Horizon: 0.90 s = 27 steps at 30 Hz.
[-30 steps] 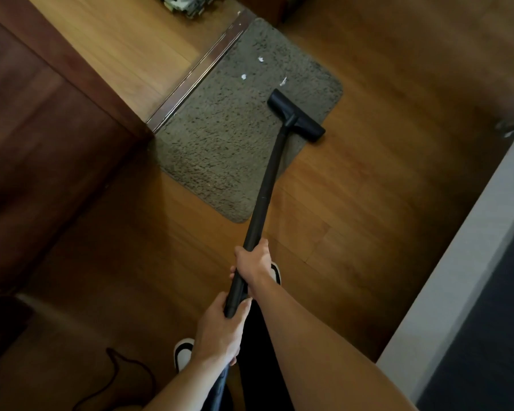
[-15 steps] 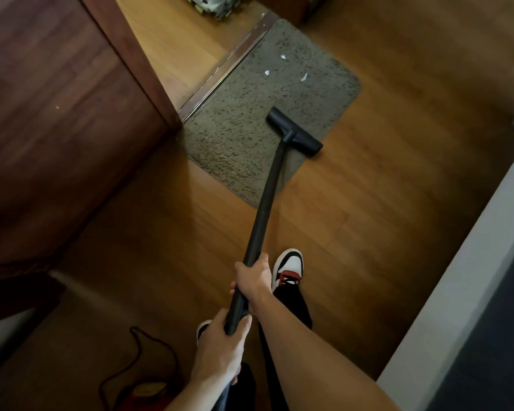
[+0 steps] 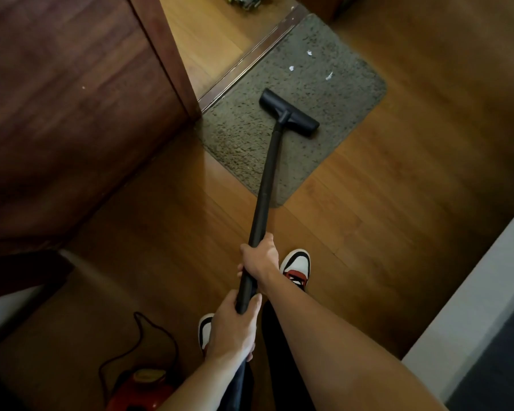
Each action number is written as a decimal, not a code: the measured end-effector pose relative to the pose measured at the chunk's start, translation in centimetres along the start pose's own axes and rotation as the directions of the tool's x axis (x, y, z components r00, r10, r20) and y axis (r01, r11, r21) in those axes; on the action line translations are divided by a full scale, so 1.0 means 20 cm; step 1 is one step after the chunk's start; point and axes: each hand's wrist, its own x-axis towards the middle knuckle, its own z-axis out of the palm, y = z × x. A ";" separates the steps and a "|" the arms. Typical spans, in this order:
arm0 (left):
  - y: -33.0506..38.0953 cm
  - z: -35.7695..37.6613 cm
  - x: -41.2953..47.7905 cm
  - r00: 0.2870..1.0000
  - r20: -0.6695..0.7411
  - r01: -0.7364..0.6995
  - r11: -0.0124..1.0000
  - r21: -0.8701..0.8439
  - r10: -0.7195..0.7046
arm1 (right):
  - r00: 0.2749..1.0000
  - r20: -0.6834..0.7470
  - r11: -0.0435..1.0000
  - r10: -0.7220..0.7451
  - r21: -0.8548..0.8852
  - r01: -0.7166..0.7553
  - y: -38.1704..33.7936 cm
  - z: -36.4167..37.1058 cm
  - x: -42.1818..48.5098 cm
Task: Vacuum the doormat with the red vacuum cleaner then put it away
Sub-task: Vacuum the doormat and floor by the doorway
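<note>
A grey-brown doormat (image 3: pixel 350 96) lies on the wooden floor by a doorway, with a few white scraps (image 3: pixel 291 68) on its far half. The black vacuum nozzle (image 3: pixel 290 117) rests on the mat's middle, short of the scraps. Its black wand (image 3: pixel 264 191) slopes back to me. My right hand (image 3: pixel 260 258) grips the wand higher up, and my left hand (image 3: pixel 232 330) grips it just below. The red vacuum body (image 3: pixel 143 390) sits on the floor at the lower left, partly cut off by the frame.
A dark wooden door (image 3: pixel 72 99) stands open on the left, and a metal threshold strip (image 3: pixel 250 59) runs along the mat's left edge. A black power cord (image 3: pixel 143 336) loops near the vacuum body. A white ledge (image 3: pixel 472 292) runs along the right. My shoes (image 3: pixel 296 266) stand behind the mat.
The nozzle has been drawn back across the mat toward me, away from the white scraps. I have stepped back and the view has shifted, showing the red vacuum body and cord.
</note>
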 end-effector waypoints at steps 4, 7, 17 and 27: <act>0.10 0.06 0.07 1.000 -0.029 -0.002 0.999 -0.043 0.001 | 1.000 0.012 0.999 -0.016 -0.041 0.016 -0.12 -0.05 0.08; 0.20 0.11 0.13 0.999 -0.034 0.003 0.999 -0.042 -0.005 | 0.999 0.024 0.996 -0.027 -0.080 0.029 -0.22 -0.10 0.14; 0.58 0.26 0.29 0.998 -0.063 -0.002 0.992 -0.124 -0.005 | 0.998 0.033 0.989 -0.046 -0.140 0.050 -0.56 -0.24 0.37; 0.82 0.39 0.41 0.997 -0.082 -0.002 0.986 -0.168 -0.012 | 0.997 0.035 0.985 -0.070 -0.158 0.074 -0.80 -0.37 0.49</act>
